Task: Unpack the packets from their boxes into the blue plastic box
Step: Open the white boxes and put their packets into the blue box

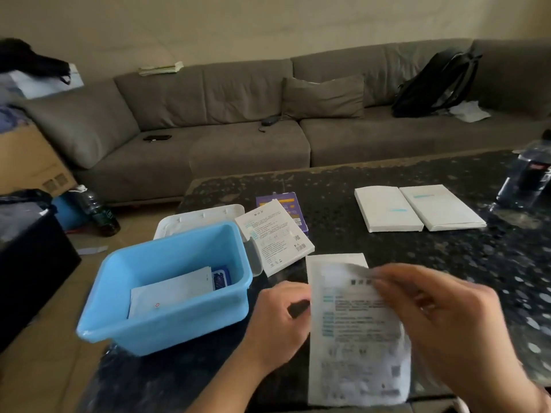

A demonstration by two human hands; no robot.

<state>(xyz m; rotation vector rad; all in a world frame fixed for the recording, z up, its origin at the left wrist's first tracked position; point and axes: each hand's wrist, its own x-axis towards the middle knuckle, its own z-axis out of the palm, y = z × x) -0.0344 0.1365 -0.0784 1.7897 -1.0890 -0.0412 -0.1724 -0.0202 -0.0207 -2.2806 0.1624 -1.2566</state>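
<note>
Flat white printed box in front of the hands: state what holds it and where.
Both hands hold the flat white printed box: left hand grips its left edge; right hand pinches the opened top flap.

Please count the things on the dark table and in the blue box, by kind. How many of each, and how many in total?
White boxes: 4 (one held, one printed side up, two side by side)
Purple box: 1
Blue plastic box: 1
White lid: 1
Packets in the blue box: 2 (white, blue)
Bottle: 1
Total: 10

Head-worn view, looking forward and down, table (387, 180) close
</note>
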